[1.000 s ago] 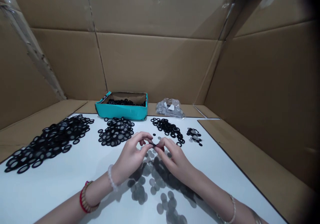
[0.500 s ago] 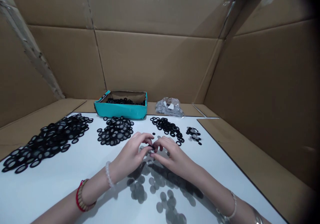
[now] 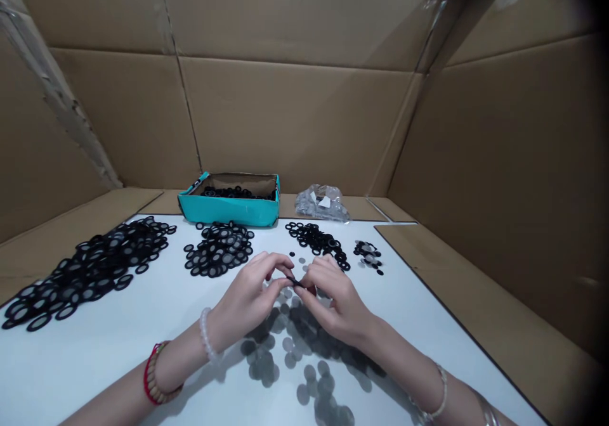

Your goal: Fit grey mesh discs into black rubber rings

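My left hand (image 3: 248, 299) and my right hand (image 3: 333, 299) meet over the middle of the white table (image 3: 143, 343). Both pinch one small black ring (image 3: 295, 281) between their fingertips. Under and in front of the hands lie several loose grey round discs (image 3: 295, 356). A small pile of black rings (image 3: 318, 241) lies just beyond my right hand, and a pile of rings with grey centres (image 3: 219, 250) lies beyond my left hand.
A large heap of black rings with grey centres (image 3: 90, 267) spreads at the left. A teal box (image 3: 228, 200) with black rings stands at the back, beside a clear plastic bag (image 3: 320, 203). A tiny mixed pile (image 3: 368, 253) sits at the right. Cardboard walls (image 3: 295, 122) surround the table.
Both hands have stayed together at the table's middle. The fingers have shifted slightly around the small black ring, and my right hand has risen a little.
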`<state>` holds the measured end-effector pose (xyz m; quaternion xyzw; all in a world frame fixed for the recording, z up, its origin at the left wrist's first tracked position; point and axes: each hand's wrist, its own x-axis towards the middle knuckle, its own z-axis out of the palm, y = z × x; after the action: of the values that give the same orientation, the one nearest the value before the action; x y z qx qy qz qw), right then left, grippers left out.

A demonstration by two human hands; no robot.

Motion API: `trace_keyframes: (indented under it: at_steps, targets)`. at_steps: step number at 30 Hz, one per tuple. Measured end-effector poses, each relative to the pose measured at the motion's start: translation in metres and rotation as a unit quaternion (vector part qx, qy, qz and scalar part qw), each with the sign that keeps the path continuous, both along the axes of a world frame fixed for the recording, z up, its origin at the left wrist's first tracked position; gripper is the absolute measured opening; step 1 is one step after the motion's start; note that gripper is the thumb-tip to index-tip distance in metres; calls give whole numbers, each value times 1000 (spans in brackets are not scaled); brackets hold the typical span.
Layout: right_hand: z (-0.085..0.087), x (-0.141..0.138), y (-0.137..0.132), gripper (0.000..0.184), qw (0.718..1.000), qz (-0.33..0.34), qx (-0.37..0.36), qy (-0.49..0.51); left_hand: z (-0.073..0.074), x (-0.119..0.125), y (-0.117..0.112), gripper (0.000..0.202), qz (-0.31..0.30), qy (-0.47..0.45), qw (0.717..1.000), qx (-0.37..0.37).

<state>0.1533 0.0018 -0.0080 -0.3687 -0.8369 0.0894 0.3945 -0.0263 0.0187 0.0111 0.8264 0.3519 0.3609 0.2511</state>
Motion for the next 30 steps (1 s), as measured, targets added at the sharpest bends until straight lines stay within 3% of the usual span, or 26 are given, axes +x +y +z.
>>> trace_keyframes:
  at_steps: [5,9,12,15,18,21,25,30]
  targets:
    - [1,-2,-2,19,1000,-23,-4,-16,-2,1,4,13,25,-62,995,-81]
    - [1,-2,2,12,998,-17,-56,-9,-4,1,9,14,23,-155,955,-252]
    - [-1,-1,6,7,997,2,-77,28,-3,1,10,16,8,-177,932,-317]
    - [-2,1,9,13,995,3,-91,40,-2,-1,11,14,-10,-147,948,-283]
    - [0,3,8,15,996,-3,-94,2,0,-3,11,11,-18,-73,984,-164]
    - [2,4,8,13,995,-2,-95,-38,1,-5,11,10,-26,-5,997,-75]
    - [1,2,8,11,992,19,-118,-42,-2,-4,8,11,-24,19,998,-54]
    - [-1,-1,6,20,992,-4,-125,28,-6,2,2,12,-2,-13,999,-36]
